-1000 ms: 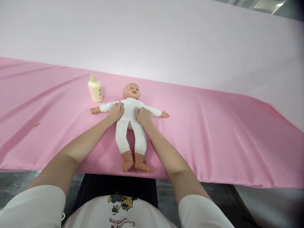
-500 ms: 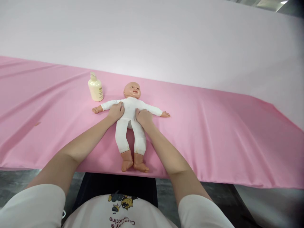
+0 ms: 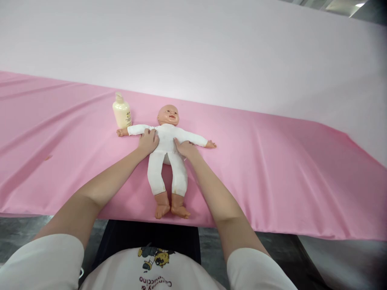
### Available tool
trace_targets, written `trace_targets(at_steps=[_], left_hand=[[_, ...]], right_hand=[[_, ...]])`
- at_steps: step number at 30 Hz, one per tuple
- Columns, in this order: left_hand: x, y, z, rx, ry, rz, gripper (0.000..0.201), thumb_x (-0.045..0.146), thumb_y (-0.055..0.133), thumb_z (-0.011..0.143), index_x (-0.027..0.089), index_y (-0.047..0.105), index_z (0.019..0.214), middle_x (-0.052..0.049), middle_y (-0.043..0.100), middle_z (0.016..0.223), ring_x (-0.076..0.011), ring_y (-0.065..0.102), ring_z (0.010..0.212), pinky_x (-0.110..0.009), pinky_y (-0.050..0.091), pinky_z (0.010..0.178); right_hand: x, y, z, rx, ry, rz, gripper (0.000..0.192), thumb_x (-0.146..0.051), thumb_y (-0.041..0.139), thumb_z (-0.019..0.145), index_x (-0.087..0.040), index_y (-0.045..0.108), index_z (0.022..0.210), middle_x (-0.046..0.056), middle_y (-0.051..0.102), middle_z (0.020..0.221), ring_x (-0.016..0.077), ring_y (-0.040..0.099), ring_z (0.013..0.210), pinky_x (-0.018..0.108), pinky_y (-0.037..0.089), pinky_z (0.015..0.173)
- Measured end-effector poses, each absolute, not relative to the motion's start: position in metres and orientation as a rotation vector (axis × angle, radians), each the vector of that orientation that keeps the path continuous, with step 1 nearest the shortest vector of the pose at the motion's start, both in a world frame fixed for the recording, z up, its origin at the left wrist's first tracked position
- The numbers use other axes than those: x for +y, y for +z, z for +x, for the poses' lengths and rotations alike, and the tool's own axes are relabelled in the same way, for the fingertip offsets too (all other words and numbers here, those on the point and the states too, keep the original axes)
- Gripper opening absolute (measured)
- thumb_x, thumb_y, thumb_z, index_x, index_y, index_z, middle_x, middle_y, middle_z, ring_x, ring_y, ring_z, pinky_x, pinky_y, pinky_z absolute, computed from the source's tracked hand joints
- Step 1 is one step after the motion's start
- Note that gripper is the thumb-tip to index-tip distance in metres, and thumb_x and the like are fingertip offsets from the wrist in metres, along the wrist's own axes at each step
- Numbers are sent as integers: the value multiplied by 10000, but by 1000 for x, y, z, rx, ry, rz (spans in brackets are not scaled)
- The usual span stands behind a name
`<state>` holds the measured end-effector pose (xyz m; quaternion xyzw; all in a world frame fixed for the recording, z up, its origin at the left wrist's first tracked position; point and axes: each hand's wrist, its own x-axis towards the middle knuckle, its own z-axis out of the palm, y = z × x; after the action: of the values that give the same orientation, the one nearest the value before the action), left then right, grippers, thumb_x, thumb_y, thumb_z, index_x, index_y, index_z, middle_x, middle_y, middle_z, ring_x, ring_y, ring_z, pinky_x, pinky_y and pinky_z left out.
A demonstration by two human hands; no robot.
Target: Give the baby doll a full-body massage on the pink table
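A baby doll in a white bodysuit lies face up on the pink cloth, arms spread, bare feet near the front edge. My left hand rests flat on the doll's left flank, below its armpit. My right hand lies on the other flank, fingers spread along the torso. Both hands press against the doll's sides without lifting it.
A cream pump bottle stands upright just left of the doll's head, close to its outstretched hand. The pink cloth hangs over the front edge of the table. A pale backdrop rises behind the table.
The doll's arm on the left has swung up toward the bottle. My right hand has flattened and slid slightly outward on the doll's side. My left hand barely moved.
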<state>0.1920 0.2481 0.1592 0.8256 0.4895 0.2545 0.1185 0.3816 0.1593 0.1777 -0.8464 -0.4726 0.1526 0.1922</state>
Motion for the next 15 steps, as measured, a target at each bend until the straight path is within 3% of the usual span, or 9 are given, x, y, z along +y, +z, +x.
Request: trace_targets(at_steps=[3, 9, 13, 15], left_hand=[[246, 162, 192, 1443, 742, 2339, 413, 331, 443, 970, 199, 548, 1347, -196, 523, 1305, -387, 575, 1210, -638, 415, 1073], [246, 164, 189, 1413, 779, 2287, 401, 377, 487, 947, 232, 559, 1314, -179, 474, 1366, -388, 554, 1240, -642, 375, 1105], [246, 166, 189, 1400, 767, 2320, 425, 389, 531, 926, 212, 559, 1311, -190, 454, 1408, -406, 523, 1277, -651, 326, 1135], [246, 167, 189, 1386, 778, 2352, 430, 383, 545, 917, 197, 563, 1304, -195, 457, 1421, -410, 508, 1296, -648, 296, 1156]], right_hand=[[164, 177, 389, -1186, 583, -2444, 1086, -824, 335, 896, 114, 480, 1424, 434, 437, 1490, 468, 417, 1463, 655, 251, 1192], [167, 162, 417, -1244, 522, -2289, 899, -675, 217, 1011, 69, 631, 1300, 363, 518, 1467, 404, 259, 1559, 653, -45, 1240], [168, 154, 424, -1203, 507, -2219, 826, -682, 327, 989, 30, 698, 1181, 328, 527, 1476, 401, 131, 1591, 618, -62, 1251], [169, 153, 425, -1195, 493, -2173, 763, -660, 377, 984, 9, 716, 1120, 303, 602, 1402, 393, 188, 1576, 583, -11, 1269]])
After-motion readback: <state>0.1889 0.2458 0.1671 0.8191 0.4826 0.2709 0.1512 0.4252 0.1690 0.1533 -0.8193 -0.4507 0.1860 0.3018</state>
